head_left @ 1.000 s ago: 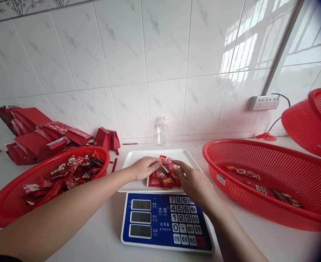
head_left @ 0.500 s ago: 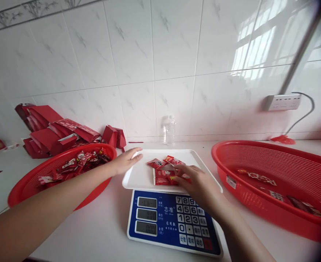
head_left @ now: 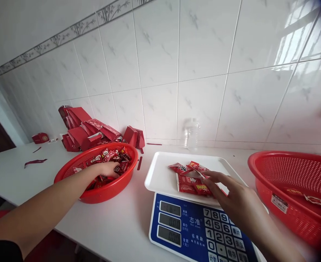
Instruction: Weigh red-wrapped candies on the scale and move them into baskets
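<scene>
My left hand (head_left: pixel 109 169) reaches into the red basket (head_left: pixel 103 190) on the left, its fingers curled down among several red candy packets (head_left: pixel 114 156). What it grips, if anything, is hidden. My right hand (head_left: pixel 233 194) hovers over the front right of the white scale tray (head_left: pixel 160 174), fingers spread, touching a small pile of red packets (head_left: pixel 190 178) that lies on the tray. The tray sits on a blue digital scale (head_left: pixel 195 229) with three displays and a keypad.
A second red basket (head_left: pixel 294 196) with a few flat packets stands at the right. Folded red boxes (head_left: pixel 86 131) are stacked against the tiled wall behind the left basket. A clear plastic bottle (head_left: pixel 192 134) stands by the wall. Red scraps lie at far left.
My left hand left the scale tray and moved left into the basket of packets. My right hand stayed at the pile on the tray. The view swung to the left.
</scene>
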Demonstrator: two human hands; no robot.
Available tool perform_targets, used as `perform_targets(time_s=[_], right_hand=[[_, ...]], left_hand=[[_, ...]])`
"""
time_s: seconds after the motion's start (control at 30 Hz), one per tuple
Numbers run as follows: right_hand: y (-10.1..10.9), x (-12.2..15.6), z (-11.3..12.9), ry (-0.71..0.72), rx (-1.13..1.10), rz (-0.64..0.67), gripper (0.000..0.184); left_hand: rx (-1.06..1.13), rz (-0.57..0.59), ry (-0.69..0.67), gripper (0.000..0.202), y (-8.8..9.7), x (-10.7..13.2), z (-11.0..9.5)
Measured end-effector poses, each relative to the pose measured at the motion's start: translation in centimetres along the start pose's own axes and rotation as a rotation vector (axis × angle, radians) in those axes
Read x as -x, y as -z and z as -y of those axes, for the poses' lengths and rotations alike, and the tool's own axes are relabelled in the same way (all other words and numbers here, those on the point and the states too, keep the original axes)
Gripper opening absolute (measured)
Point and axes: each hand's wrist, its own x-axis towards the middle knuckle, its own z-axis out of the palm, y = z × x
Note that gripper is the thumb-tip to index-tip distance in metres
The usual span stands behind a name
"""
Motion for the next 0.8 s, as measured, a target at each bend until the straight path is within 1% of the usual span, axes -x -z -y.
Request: perform_targets(time_s=[0.1, 0.13, 0.27, 0.33, 0.43, 0.5, 0.57, 0.67, 0.73, 0.8], right_hand=[[-0.1, 0.0, -0.1, -0.026, 0.011, -0.024, 0.048], [-0.1, 0.0, -0.3, -0.032, 0.02, -0.026, 0.05], [-0.2, 0.1, -1.1, -0.044, 0.06, 0.021, 0.041], [-0.2, 0.1, -1.3, -0.051, 0.063, 0.038, 0.039], [-0.1, 0.0, -0.7, -0.063, 0.054, 0.008, 0.044], [0.1, 0.0, -0.1, -0.067, 0.043, -0.011, 0.047], [0.3, -0.1, 0.4, -0.058, 0.026, -0.006, 0.047], [0.6, 0.0, 0.8, -0.032, 0.002, -0.008, 0.043], [0.6, 0.1, 0.8, -0.013, -0.001, -0.021, 0.038], [0.5, 0.2, 0.7, 0.008, 0.001, -0.021, 0.032]], left_hand=[[-0.076, 0.055, 0.01, 0.032, -0.3, -0.9, -0.3], [-0.092, 0.075, 0.014, 0.028, -0.5, -1.2, -0.3], [-0.073, 0.147, 0.004, 0.026, -0.8, -1.7, 0.3], [-0.023, 0.173, -0.016, 0.023, -0.8, -1.3, 0.8], [0.08, 0.192, -0.041, 0.016, -0.4, -0.2, 1.6], [0.158, 0.19, -0.044, 0.016, 0.1, 0.7, 2.2], [0.237, 0.157, -0.032, 0.022, 0.6, 1.6, 2.7], [0.349, 0.031, 0.007, 0.032, 1.4, 2.6, 2.9], [0.414, -0.067, 0.033, 0.035, 2.0, 2.9, 2.6], [0.474, -0.149, 0.04, 0.036, 2.7, 3.0, 1.8]])
